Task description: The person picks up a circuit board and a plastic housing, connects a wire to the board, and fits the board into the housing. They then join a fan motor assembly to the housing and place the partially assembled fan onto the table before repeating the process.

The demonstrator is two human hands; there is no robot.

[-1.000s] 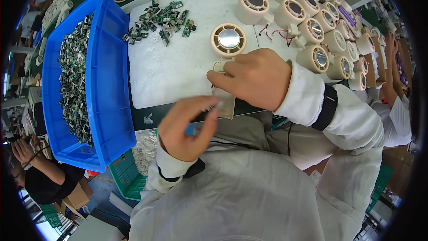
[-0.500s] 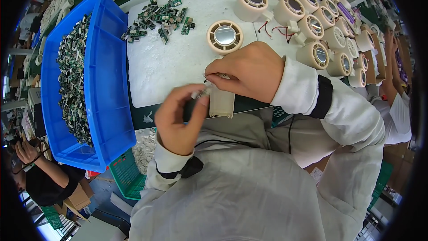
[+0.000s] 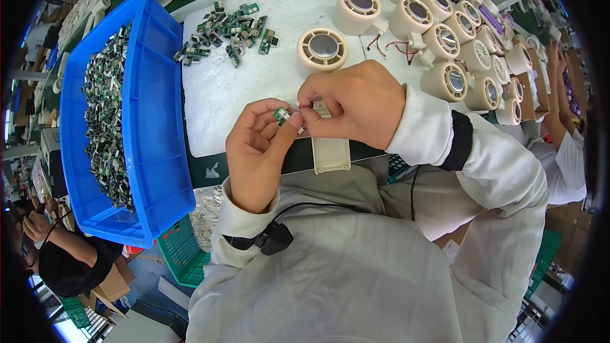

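Observation:
My left hand holds a small green circuit board between thumb and fingers, tilted up over the table edge. Close beside it, my right hand is closed in a pinch on a thin wire with a pale tip, mostly covered by the fingers. Under the right hand lies a cream handheld fan body. Its round head, with a silvery disc in the middle, rests on the white mat, and its flat handle sticks out toward me past the table edge.
A blue bin full of circuit boards stands at the left. Loose boards lie on the white mat. Several cream fan heads, some with red and black wires, crowd the right. Other people work at both sides.
My left hand has turned palm up and brought the circuit board closer to my right fingertips. The fan handle has swung slightly to the right.

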